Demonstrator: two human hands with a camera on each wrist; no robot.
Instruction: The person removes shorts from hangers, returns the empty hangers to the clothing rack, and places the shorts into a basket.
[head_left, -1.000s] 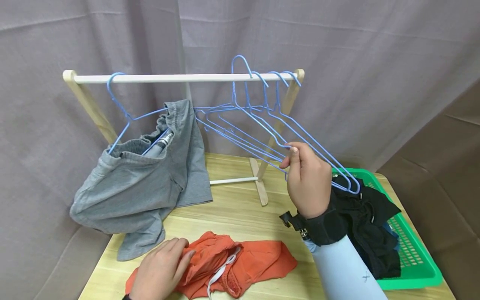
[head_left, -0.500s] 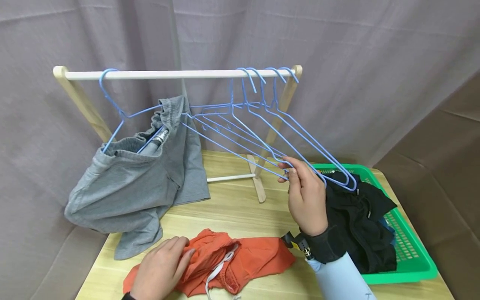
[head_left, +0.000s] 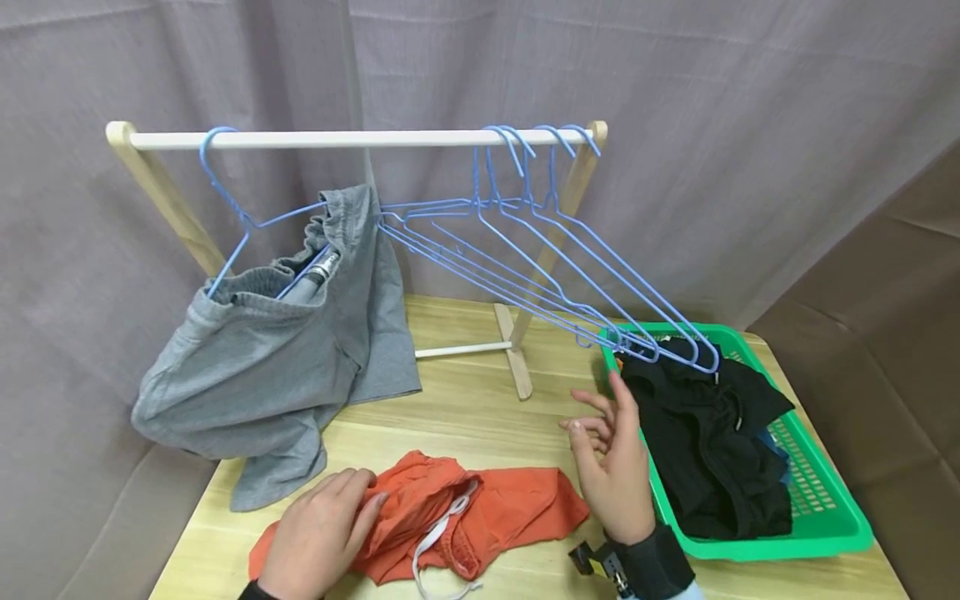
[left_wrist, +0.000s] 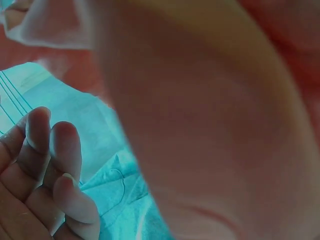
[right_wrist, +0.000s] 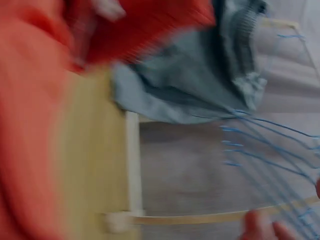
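Orange shorts (head_left: 517, 508) with a white drawstring lie crumpled on the table. My left hand (head_left: 318, 525) rests at their left end; in the left wrist view its fingers (left_wrist: 65, 150) are loosely bent, with no cloth seen gripped between them. My right hand (head_left: 615, 467) is in the air between the orange shorts and the green basket, fingers partly extended and holding nothing. Above and beyond it, several blue hangers (head_left: 525, 225) hang bunched at the rack's right end. Grey shorts (head_left: 292, 358) hang on another blue hanger (head_left: 251, 221) at the left.
The rack has a white rail (head_left: 360, 139) and wooden legs (head_left: 168, 200). At the right stands a green basket (head_left: 832, 517) holding black clothing (head_left: 712, 458), with the hangers' lower ends over its back edge. A grey curtain (head_left: 675, 83) is behind the rack.
My right hand has let go of the front blue hanger and drawn down toward me. That hanger has moved right, closer to the others. My left hand stays at the orange shorts.
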